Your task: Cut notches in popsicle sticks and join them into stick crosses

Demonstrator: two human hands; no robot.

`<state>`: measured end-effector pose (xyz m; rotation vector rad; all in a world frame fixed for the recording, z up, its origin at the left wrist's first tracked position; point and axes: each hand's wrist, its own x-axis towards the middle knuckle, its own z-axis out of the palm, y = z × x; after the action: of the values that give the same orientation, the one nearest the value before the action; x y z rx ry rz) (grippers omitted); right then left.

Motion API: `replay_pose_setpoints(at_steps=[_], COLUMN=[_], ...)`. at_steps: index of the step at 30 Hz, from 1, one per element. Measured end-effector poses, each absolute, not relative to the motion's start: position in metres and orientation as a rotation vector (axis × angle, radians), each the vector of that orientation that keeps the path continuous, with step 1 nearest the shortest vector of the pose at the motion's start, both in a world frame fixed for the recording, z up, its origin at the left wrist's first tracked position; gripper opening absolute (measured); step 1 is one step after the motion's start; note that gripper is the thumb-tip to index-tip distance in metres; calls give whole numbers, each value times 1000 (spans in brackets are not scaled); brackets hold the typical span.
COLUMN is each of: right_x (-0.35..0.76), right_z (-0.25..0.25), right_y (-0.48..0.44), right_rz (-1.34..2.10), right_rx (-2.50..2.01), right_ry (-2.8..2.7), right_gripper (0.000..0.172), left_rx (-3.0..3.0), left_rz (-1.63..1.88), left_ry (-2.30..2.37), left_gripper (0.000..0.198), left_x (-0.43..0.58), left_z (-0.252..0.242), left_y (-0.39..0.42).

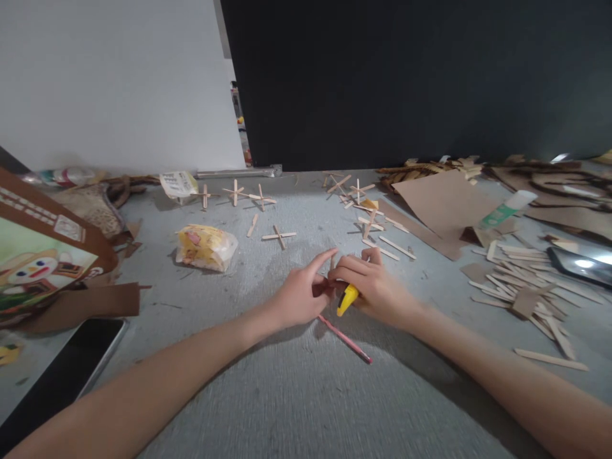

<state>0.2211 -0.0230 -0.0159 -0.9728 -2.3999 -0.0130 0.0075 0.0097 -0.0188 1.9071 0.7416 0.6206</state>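
Observation:
My right hand [373, 284] is closed round a yellow-handled cutter [347, 299], its tip pointing toward my left hand. My left hand [299, 296] meets it at the fingertips, index finger stretched out and thumb pinched on a small piece I cannot make out. A pink pencil [345, 339] lies on the grey floor just in front of both hands. Beyond them lie crossed ice-cream sticks [279, 236] and loose sticks [388, 248].
A yellow snack packet [205, 247] sits to the left. A dark tablet [62, 379] and a printed cardboard piece [43, 258] are at the near left. Brown cardboard sheets [442, 204], a glue tube [507, 209], a stick pile [521, 287] and a phone [581, 264] fill the right.

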Motion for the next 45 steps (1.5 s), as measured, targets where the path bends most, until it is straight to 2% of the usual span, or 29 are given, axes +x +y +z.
replay_pose_setpoints(at_steps=[8,24,36,45], right_x=[229,227,227,225], right_z=[-28,-27,-23,-31], right_y=[-17,-18,-18,-20], right_rz=[-19,2,15,-156], right_rx=[-975,-950,-997,-960], right_ry=[-2202,-2254,-2372,-2123], right_gripper=[15,13,21,14], left_rx=[1848,1888,1910,1682], left_rz=[640,616,616,675], left_ry=[738,751,752,697], left_gripper=[77,76,76,74], left_x=[8,8,7,9], left_z=[-16,-18,-17,-18], left_y=[8,8,8,9])
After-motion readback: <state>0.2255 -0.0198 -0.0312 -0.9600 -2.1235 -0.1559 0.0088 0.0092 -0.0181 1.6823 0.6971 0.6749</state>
